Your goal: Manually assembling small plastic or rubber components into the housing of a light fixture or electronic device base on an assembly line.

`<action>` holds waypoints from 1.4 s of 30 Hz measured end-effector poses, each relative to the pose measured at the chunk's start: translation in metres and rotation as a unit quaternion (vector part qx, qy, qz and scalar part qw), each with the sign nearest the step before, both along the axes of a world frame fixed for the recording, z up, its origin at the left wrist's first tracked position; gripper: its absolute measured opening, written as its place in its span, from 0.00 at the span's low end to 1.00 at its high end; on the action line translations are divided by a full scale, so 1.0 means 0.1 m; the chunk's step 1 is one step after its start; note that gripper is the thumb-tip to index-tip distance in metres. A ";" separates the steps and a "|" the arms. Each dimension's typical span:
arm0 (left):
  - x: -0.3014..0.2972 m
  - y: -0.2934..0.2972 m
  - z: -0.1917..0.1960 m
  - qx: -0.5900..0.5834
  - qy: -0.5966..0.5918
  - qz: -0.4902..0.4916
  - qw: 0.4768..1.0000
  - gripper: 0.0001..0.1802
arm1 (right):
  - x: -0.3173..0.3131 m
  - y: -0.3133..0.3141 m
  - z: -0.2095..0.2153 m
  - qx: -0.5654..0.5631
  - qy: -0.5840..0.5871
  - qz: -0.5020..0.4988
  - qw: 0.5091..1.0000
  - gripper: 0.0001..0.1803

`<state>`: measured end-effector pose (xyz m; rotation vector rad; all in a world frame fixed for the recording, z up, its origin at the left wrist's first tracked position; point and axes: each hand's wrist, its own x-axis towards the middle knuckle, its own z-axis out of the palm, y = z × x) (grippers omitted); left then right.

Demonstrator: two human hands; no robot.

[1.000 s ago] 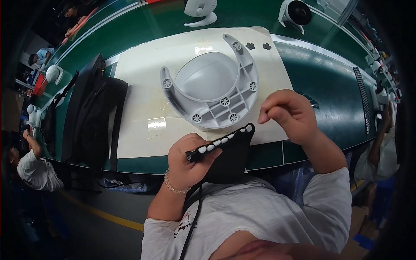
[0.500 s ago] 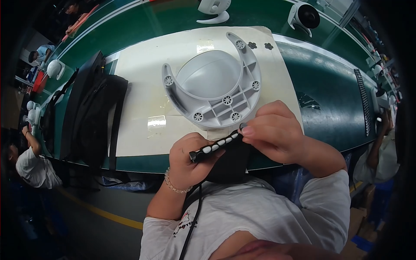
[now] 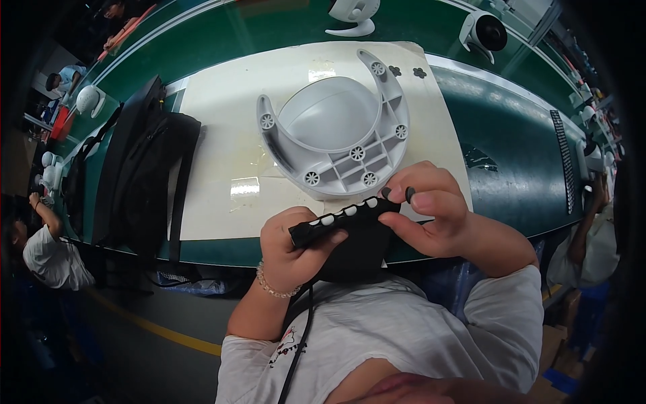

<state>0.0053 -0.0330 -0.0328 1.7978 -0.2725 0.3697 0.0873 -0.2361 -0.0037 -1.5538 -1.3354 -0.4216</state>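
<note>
My left hand (image 3: 294, 248) grips a black strip of adhesive pads (image 3: 340, 219) by its left end. A row of white oval spots runs along the strip's upper edge. At the strip's right end, my right hand (image 3: 431, 209) pinches a small dark round pad (image 3: 409, 194) between its fingers. Another dark round pad (image 3: 385, 192) shows at a fingertip by the strip. Beyond my hands a light grey plastic base (image 3: 330, 165) lies with its ribbed, crescent-shaped underside up and several wheel-like round recesses showing. Its rounded body (image 3: 330, 111) sits inside the curve.
A cream sheet (image 3: 222, 148) covers the green bench under the base. Black bags (image 3: 145, 175) lie to the left. Two dark flower-shaped marks (image 3: 407, 71) are at the sheet's far right. Fan-like units (image 3: 484, 34) stand on the far green belt. Co-workers (image 3: 50, 256) sit at both sides.
My right fingers have come up from the strip's end, with a dark pad now between them. The strip has turned slightly in my left hand. Units on the far belt have shifted right.
</note>
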 end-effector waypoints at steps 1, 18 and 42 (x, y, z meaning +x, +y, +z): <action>0.00 0.00 0.00 0.000 0.000 -0.001 1.000 0.07 | -0.01 0.00 -0.01 0.000 0.000 -0.001 1.000 0.31; 0.04 -0.07 -0.03 -0.015 -0.020 0.052 0.998 0.15 | -0.11 0.02 0.04 0.088 0.006 0.018 0.996 0.22; 0.16 -0.14 -0.01 0.039 -0.182 0.069 0.980 0.13 | 0.17 0.27 0.55 -0.131 -0.150 -0.085 0.976 0.33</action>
